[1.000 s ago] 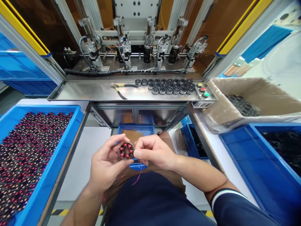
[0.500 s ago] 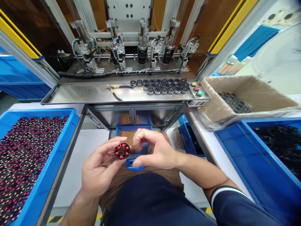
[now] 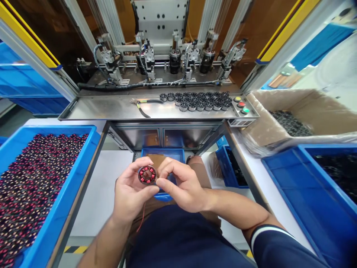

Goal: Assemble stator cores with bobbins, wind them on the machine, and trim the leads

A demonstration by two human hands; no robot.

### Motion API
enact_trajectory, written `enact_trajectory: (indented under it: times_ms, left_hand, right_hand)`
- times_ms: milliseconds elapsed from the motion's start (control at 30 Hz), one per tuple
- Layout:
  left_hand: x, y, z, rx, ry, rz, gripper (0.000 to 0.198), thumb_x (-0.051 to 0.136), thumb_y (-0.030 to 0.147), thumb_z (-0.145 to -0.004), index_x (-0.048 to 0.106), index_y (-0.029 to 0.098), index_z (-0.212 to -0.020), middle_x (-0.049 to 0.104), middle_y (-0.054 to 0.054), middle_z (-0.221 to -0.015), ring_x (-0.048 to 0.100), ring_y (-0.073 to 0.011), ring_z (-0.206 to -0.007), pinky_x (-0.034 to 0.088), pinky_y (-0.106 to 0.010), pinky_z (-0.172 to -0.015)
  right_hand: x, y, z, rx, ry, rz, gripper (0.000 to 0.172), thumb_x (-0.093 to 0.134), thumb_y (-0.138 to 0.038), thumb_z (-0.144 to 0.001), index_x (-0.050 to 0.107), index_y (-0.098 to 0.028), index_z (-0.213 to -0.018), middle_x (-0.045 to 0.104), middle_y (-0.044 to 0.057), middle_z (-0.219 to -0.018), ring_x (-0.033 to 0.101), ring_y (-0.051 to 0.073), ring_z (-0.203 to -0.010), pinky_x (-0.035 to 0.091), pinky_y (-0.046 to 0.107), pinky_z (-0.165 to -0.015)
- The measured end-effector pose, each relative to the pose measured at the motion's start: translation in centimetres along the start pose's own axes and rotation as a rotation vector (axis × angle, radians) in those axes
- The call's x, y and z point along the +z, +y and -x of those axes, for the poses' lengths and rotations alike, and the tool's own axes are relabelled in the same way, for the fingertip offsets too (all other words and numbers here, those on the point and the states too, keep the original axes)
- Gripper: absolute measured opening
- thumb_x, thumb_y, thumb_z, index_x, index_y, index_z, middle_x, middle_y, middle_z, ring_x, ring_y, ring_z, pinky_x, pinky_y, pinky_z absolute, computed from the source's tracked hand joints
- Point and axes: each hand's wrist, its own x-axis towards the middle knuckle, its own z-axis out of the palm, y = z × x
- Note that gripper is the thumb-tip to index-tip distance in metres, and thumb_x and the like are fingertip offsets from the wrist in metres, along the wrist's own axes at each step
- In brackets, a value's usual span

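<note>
Head view, ring: round black ring w/ red coils [image 3: 151,170], lower centre of frame, in your L hand [image 3: 129,195].
L grip: thumb + fingers closed round rim; slack there could let it slip.
R grip: your R hand's [image 3: 182,186] thumb + index nearly meet at ring's right edge; can't tell if pinching wire.
Wire: thin red strand [image 3: 143,217] dangling below; a snag could tug coils.

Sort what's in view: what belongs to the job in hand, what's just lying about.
Apparently in the job:
red-coiled ring, held by the left hand
right hand, at its edge
red wire
blue tray of similar pieces

Seemingly lying by, untouched:
pliers
black rings, possibly related
cardboard box
</note>
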Motion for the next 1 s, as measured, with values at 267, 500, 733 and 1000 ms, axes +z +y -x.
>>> enact_trajectory:
  times_ms: [267, 500, 733, 1000]
  left_hand:
    - [0.5, 0.7, 0.6, 0.231, 0.071, -0.250, 0.042, 0.079, 0.007, -0.073, 0.068, 0.021, -0.111, 0.074, -0.007, -0.107, 0.073, -0.0160, -0.081, 0.062, -0.026, -0.073]
    - [0.2, 0.8, 1.3, 0.437, 0.104, -0.553, 0.053, 0.081, 0.003, -0.066, 0.068, 0.021, -0.115, 0.074, -0.007, -0.111, 0.072, -0.0204, -0.094, 0.063, -0.029, -0.076]
    - [-0.4, 0.7, 1.3, 0.447, 0.128, -0.693, 0.051, 0.082, 0.007, -0.066, 0.070, 0.022, -0.114, 0.075, -0.007, -0.109, 0.072, -0.0237, -0.095, 0.063, -0.038, -0.083]
    - [-0.5, 0.8, 1.2, 0.461, 0.099, -0.719, 0.056, 0.082, 0.005, -0.065, 0.070, 0.024, -0.116, 0.075, -0.006, -0.110, 0.072, -0.0239, -0.098, 0.060, -0.039, -0.089]
  right_hand:
    - [0.2, 0.8, 0.8, 0.154, 0.072, -0.157, 0.018, 0.062, -0.034, -0.094, 0.053, -0.020, -0.086, 0.052, 0.001, -0.083, 0.050, 0.013, -0.075, 0.046, 0.029, -0.070]
    - [0.2, 0.3, -0.9, -0.047, -0.005, -0.034, 0.016, 0.070, -0.029, -0.088, 0.058, -0.020, -0.087, 0.058, 0.004, -0.086, 0.056, 0.017, -0.084, 0.049, 0.034, -0.079]
    - [0.2, -0.1, -1.4, -0.139, 0.057, 0.080, 0.016, 0.072, -0.023, -0.087, 0.060, -0.019, -0.076, 0.066, 0.003, -0.076, 0.062, 0.014, -0.071, 0.051, 0.030, -0.068]
    - [0.8, -0.4, -1.3, -0.131, 0.143, 0.077, 0.018, 0.074, -0.026, -0.085, 0.061, -0.020, -0.073, 0.070, 0.005, -0.073, 0.065, 0.015, -0.067, 0.054, 0.031, -0.064]
